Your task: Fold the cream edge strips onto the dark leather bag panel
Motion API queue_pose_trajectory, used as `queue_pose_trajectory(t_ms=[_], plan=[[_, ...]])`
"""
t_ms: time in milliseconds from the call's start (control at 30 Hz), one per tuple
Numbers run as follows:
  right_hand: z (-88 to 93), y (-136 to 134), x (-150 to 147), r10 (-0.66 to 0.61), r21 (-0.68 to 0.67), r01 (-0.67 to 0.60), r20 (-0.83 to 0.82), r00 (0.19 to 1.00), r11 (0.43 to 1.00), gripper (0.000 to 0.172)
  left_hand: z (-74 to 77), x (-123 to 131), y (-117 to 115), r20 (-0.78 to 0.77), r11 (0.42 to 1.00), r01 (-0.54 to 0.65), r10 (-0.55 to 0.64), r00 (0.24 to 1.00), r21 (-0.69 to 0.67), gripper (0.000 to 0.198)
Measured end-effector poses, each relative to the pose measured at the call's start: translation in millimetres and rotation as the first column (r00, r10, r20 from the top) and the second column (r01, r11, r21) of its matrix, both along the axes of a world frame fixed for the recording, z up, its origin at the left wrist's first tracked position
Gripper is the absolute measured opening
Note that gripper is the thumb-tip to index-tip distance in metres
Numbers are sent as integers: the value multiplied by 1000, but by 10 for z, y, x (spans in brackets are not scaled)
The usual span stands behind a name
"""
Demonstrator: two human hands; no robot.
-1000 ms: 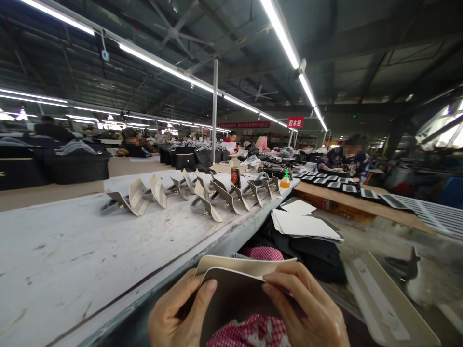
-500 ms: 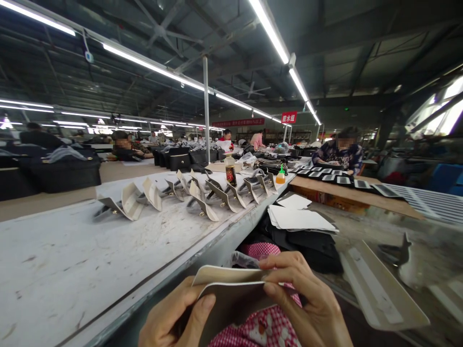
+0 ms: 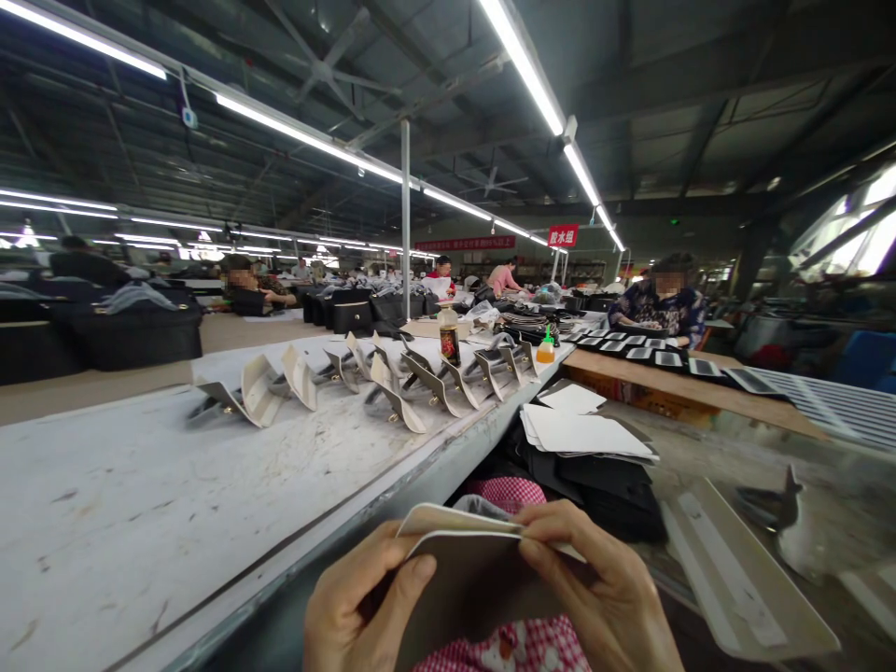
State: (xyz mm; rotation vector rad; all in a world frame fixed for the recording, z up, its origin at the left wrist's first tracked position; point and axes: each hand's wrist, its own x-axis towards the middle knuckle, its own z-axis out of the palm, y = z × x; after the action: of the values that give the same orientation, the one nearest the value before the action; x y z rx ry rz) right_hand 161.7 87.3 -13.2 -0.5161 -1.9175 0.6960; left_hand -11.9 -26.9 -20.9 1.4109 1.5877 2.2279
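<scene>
A stiff beige panel point(image 3: 469, 588) sits between the left hand point(image 3: 364, 597) and right hand point(image 3: 595, 597); a long white bench point(image 3: 126, 495) to the left carries cream bag flaps point(image 3: 357, 378), and white paper sheets point(image 3: 584, 431) lie ahead.

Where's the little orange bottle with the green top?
In the head view, the little orange bottle stands at the far right end of the white worktable, to the right of the taller dark bottle with a red label.

Bare left hand point(image 3: 364, 597) and right hand point(image 3: 602, 597), pink-checked clothing point(image 3: 511, 649).
</scene>
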Motion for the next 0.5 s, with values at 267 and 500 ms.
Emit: queue_pose_trajectory(t_ms=[267,500], plan=[[-51,36,57,-129,248,115,42,991,962,9,82,-56,168,165,990,73,-53,985,-120,9],[-6,28,64,-169,352,148,28,985,924,10,144,-33,187,152,997,47,-36,988,-66,16]])
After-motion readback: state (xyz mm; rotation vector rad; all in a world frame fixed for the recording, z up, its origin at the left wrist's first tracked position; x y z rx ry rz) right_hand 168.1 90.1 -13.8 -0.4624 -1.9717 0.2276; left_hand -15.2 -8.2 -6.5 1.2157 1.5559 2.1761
